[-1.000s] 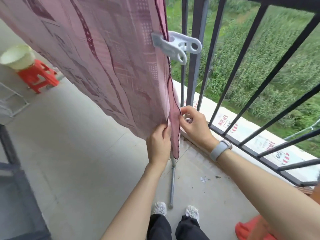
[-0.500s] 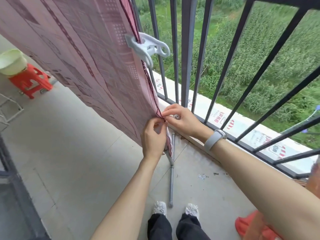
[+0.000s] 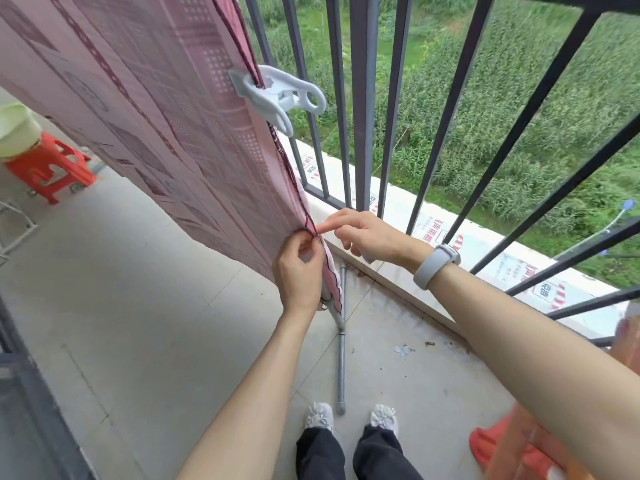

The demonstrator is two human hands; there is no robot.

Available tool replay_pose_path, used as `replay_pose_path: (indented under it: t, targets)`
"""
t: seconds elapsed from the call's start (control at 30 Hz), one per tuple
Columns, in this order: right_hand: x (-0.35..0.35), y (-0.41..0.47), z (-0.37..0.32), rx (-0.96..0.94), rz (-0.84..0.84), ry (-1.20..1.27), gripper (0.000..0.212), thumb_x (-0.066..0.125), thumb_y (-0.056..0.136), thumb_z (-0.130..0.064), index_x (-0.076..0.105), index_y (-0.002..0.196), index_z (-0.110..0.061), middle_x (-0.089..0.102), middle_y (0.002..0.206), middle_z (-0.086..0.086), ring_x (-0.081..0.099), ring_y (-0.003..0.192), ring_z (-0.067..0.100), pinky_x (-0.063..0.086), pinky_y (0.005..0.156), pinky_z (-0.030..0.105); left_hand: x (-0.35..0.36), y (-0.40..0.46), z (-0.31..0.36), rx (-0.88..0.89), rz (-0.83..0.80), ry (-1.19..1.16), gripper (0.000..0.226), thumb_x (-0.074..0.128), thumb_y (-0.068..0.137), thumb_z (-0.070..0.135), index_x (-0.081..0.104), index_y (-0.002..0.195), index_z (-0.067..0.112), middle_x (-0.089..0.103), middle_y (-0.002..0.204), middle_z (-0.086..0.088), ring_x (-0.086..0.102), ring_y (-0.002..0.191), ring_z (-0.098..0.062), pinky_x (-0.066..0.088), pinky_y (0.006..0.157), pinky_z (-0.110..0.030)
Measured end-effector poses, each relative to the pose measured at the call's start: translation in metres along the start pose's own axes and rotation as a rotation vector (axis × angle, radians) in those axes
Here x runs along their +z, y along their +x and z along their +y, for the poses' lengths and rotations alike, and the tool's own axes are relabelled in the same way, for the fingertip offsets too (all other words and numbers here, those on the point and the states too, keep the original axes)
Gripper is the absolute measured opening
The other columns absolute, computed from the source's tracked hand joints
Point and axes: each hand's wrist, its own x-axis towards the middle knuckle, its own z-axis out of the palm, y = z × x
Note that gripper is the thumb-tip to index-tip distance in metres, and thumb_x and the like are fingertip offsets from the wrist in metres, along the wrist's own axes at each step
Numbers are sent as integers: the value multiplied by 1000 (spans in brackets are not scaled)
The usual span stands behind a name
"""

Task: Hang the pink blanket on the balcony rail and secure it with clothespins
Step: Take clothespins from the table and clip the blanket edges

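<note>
The pink patterned blanket (image 3: 149, 109) hangs down along the dark balcony railing (image 3: 363, 98), filling the upper left. A large white clothespin (image 3: 277, 95) clamps its right edge about halfway up. My left hand (image 3: 299, 268) pinches the blanket's edge near the lower corner. My right hand (image 3: 367, 233), with a grey watch on the wrist, reaches in from the railing side; its forefinger and thumb meet the same edge just above the left hand. Whether it holds anything else I cannot tell.
A grey metal pole (image 3: 341, 344) lies on the tiled floor by my shoes. An orange stool (image 3: 48, 168) with a pale basin (image 3: 14, 129) stands at far left. Something orange (image 3: 512, 445) sits at the lower right. A white ledge (image 3: 467, 244) runs under the railing.
Both hands have slid slightly up the blanket's edge. The right hand has opened from a closed pinch into a finger-and-thumb touch. The view has shifted, so the clothespin appears further left.
</note>
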Motion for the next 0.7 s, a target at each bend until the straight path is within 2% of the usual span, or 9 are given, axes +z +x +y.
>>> replay_pose_path:
  t: [0.2, 0.37, 0.47, 0.53, 0.6, 0.67, 0.7]
  targets:
    - [4, 0, 3, 38, 24, 65, 39, 33, 88, -2, 65, 102, -19, 46, 108, 2, 45, 71, 8, 37, 49, 6, -2, -2, 0, 33, -15, 8, 6, 63, 80, 9, 66, 84, 9, 70, 83, -4, 61, 78, -12, 39, 72, -6]
    - [3, 2, 1, 41, 22, 82, 40, 32, 88, -2, 65, 104, -18, 44, 97, -3, 43, 69, 7, 36, 46, 7, 1, -1, 3, 15, 37, 36, 6, 63, 80, 9, 67, 83, 5, 71, 83, -8, 59, 76, -14, 33, 68, 0]
    - [4, 2, 6, 11, 83, 51, 35, 37, 91, -7, 61, 113, -20, 46, 90, -6, 47, 67, 3, 38, 47, 7, 1, -1, 3, -1, 29, 41, 6, 62, 80, 10, 65, 81, 5, 70, 80, -8, 61, 75, -18, 39, 69, -11]
    - [7, 1, 16, 27, 220, 154, 30, 43, 94, -19, 54, 122, -16, 51, 88, -10, 52, 62, -2, 39, 48, 8, -1, -1, 2, -40, 0, 42, 6, 60, 80, 11, 64, 80, 7, 68, 79, -6, 61, 75, -19, 41, 71, -19]
    - [9, -2, 33, 119, 329, 334, 39, 48, 92, -30, 46, 128, -14, 59, 102, 4, 56, 72, 6, 45, 62, 16, -6, -1, 1, -79, -33, 44, 5, 60, 79, 11, 64, 79, 8, 68, 77, -4, 61, 75, -17, 44, 72, -23]
    - [15, -9, 50, 267, 311, 511, 44, 53, 90, -26, 42, 129, -10, 56, 115, 15, 56, 87, 14, 46, 71, 22, -13, -4, 2, -116, -71, 17, 5, 61, 79, 11, 63, 75, 9, 66, 71, 0, 60, 70, -7, 45, 70, -20]
    - [20, -14, 56, 322, 282, 574, 43, 54, 90, -21, 41, 129, -8, 57, 115, 16, 56, 88, 15, 45, 71, 22, -16, -5, 3, -128, -90, 2, 8, 62, 80, 11, 62, 72, 11, 64, 67, 5, 58, 65, 1, 43, 66, -14]
